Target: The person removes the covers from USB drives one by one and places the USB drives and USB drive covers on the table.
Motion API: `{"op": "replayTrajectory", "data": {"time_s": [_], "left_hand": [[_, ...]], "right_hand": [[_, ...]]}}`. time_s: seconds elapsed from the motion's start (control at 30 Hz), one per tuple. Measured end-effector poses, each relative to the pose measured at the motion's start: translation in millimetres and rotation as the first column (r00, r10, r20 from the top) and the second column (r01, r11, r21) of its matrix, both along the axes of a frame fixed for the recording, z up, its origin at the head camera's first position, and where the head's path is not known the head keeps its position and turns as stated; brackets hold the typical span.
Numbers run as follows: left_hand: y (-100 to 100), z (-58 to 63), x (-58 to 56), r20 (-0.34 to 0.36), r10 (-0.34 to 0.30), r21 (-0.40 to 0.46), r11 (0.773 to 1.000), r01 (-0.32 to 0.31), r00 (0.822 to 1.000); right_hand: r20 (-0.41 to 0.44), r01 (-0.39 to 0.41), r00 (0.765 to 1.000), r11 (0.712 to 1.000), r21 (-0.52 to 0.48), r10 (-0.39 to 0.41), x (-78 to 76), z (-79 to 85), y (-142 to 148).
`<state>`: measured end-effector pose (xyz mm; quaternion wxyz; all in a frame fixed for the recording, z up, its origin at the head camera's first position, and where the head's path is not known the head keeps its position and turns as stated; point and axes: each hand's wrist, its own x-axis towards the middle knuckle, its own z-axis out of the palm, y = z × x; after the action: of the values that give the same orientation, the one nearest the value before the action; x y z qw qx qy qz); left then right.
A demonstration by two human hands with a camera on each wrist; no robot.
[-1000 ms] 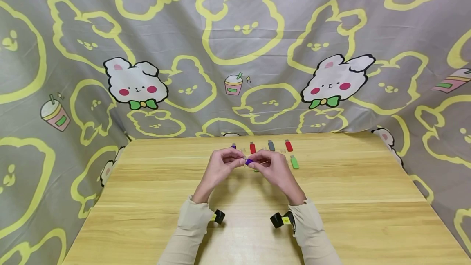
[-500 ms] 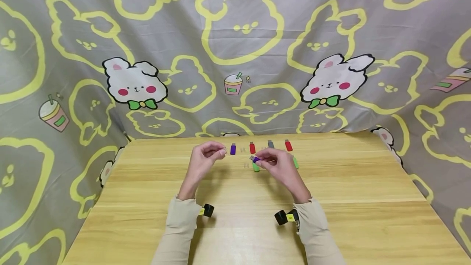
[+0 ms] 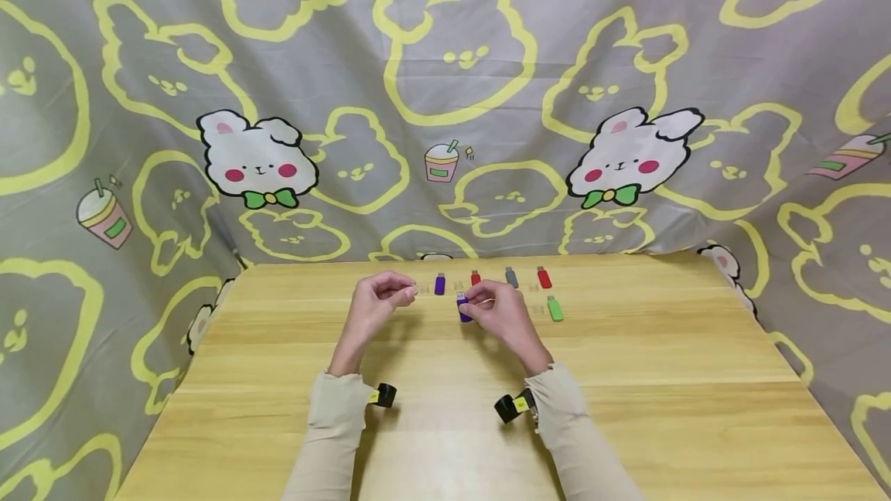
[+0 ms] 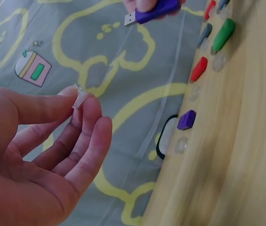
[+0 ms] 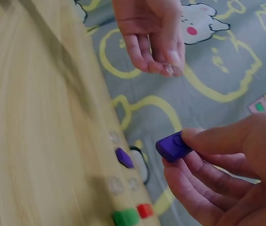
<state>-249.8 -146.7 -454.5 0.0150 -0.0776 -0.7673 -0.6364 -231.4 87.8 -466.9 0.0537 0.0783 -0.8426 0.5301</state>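
My left hand [image 3: 376, 301] pinches a small clear plastic cap [image 4: 79, 98] between thumb and fingertips, above the table. In my right hand [image 3: 503, 311], thumb and fingers grip a purple USB flash drive [image 5: 173, 147], its bare metal plug [image 4: 130, 19] showing in the left wrist view. The hands are apart, left hand to the left of the drive. Behind them on the table lie another purple flash drive [image 3: 440, 284] and a red one [image 3: 476, 277], partly covered by the right hand. A green flash drive [image 4: 223, 35] shows in the left wrist view, hidden behind the right hand in the head view.
Farther right lie a grey flash drive [image 3: 511, 277], a second red one [image 3: 544, 278] and a second green one [image 3: 554, 309]. Clear caps, such as this cap [image 3: 458, 285], lie beside the drives. A patterned cloth [image 3: 487, 99] hangs behind the wooden table [image 3: 668, 331].
My hands were together at the purple flash drive; the left has drawn away leftward with the clear cap. The right hand has turned the drive so its plug points away from me.
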Motion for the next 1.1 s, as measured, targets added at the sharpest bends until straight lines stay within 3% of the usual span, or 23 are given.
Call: {"op": "replayTrajectory", "data": {"time_s": [0.27,0.63,0.93,1.1], "left_hand": [[-4.3,-5.1,0.1,0.04,-0.004,-0.023,1.0,0.005,0.999],[-6.7,-7.7,-1.1,0.045,-0.007,-0.031,0.999,0.008,0.999],[-5.5,-10.7,-2.9,0.044,-0.017,-0.062,0.998,0.019,0.999],[-5.7,-12.5,-4.0,0.079,-0.009,-0.061,0.998,0.014,0.997]], "right_hand": [[0.019,0.088,0.996,0.994,0.071,-0.09,-14.2,-14.9,-31.7],[0.055,0.13,0.988,0.968,0.216,-0.145,-17.7,-29.0,-54.4],[0.009,0.122,0.991,0.943,0.311,-0.132,-18.7,-30.5,-58.1],[0.031,0.105,0.992,0.925,0.365,-0.125,-18.7,-29.2,-59.6]]}}
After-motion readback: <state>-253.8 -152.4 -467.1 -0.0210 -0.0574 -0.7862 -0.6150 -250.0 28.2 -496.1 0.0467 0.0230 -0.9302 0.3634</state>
